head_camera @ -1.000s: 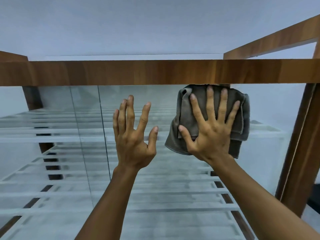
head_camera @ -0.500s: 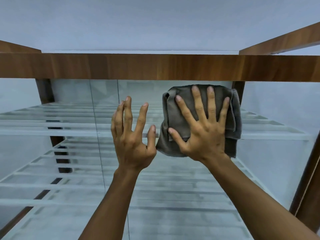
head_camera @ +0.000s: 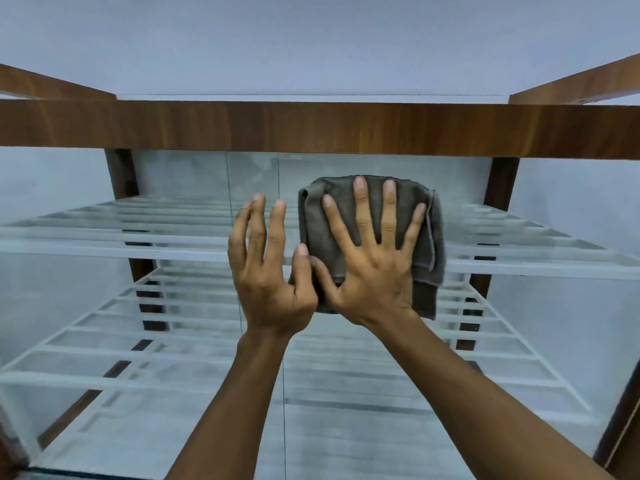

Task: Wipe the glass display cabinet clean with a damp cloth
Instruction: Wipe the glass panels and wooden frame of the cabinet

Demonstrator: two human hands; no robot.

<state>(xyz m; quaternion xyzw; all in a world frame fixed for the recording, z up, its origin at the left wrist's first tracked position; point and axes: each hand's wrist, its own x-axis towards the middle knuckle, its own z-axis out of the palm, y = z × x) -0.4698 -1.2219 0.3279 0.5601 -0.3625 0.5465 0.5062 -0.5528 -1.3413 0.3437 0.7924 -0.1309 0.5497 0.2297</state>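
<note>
The glass display cabinet fills the view, with a wooden top rail and glass shelves behind its front pane. A folded grey cloth lies flat against the upper part of the front glass, just under the rail. My right hand presses on the cloth with straight, spread fingers. My left hand is raised beside it on the left, fingers straight and slightly apart, its thumb next to the cloth's left edge. Whether the left palm touches the glass cannot be told.
Dark wooden uprights stand at the back corners, and wooden side rails run off at both upper sides. Several slatted glass shelves lie inside. A vertical seam divides the front panes. A pale wall is above.
My right hand has slid the cloth leftward and a little down across the glass, closer to my left hand. The view has shifted so the cabinet sits more centred.
</note>
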